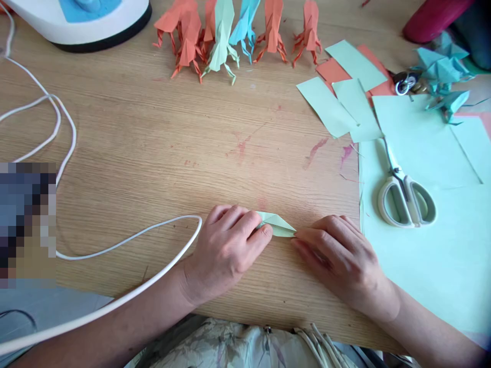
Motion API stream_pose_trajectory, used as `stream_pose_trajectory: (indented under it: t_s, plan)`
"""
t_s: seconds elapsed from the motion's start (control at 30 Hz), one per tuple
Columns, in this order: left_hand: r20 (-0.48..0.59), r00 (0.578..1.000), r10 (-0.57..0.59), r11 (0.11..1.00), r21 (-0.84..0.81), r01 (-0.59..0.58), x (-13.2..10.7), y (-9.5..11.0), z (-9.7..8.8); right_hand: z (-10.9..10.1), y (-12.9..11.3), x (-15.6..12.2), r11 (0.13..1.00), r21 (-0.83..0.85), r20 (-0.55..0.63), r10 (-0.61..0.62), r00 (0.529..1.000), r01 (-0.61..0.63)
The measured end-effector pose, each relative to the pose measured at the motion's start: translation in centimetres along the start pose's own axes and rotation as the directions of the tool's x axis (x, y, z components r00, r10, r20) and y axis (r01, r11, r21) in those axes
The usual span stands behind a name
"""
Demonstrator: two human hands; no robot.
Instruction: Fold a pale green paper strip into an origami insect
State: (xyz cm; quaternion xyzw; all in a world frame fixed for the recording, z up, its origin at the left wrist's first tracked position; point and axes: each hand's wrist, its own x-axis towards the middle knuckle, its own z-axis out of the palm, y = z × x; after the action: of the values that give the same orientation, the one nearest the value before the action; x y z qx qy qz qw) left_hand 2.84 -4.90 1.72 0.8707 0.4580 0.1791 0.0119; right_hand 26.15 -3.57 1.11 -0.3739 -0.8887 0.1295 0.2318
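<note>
While the left hand (230, 248) grips one end of a folded pale green paper (278, 225) between thumb and bent fingers, the right hand (345, 260) has its fingertips closed narrowly on the pointed tip at the other end. So the paper lies between the two hands, low over the wooden table (172, 153), its left part hidden under the left fingers.

Just left of the left hand, a white cord (153, 278) bends in a loop and runs back beside the forearm. Well beyond the left hand, toward its left, stands a white device (92, 20) with a blue top and a dark base. Far ahead of both hands is a row of folded paper figures (272, 25) in orange, pale green and blue.

Ahead of the right hand and to its right, small paper slips (356, 64), green and orange, overlap one another. Nearer to that hand, on its right, scissors (398, 174) rest with their handles on a large green sheet (422, 276). Beyond the scissors sit blue-green paper figures (445, 69), near a key ring (403, 86).
</note>
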Motion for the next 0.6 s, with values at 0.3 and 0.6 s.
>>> stream_pose_trajectory:
  t_s: [0.3, 0.6]
  plan:
    - [0.03, 0.998, 0.046, 0.988, -0.147, -0.041, -0.3, -0.4, 0.4, 0.7, -1.0, 1.0, 0.999, 0.051, 0.052, -0.022, 0.998, 0.019]
    - [0.064, 0.998, 0.019, 0.986, -0.169, -0.008, -0.1, -0.6, 0.5, 0.9, -1.3, 1.1, 0.998, -0.039, 0.059, 0.05, 0.997, -0.047]
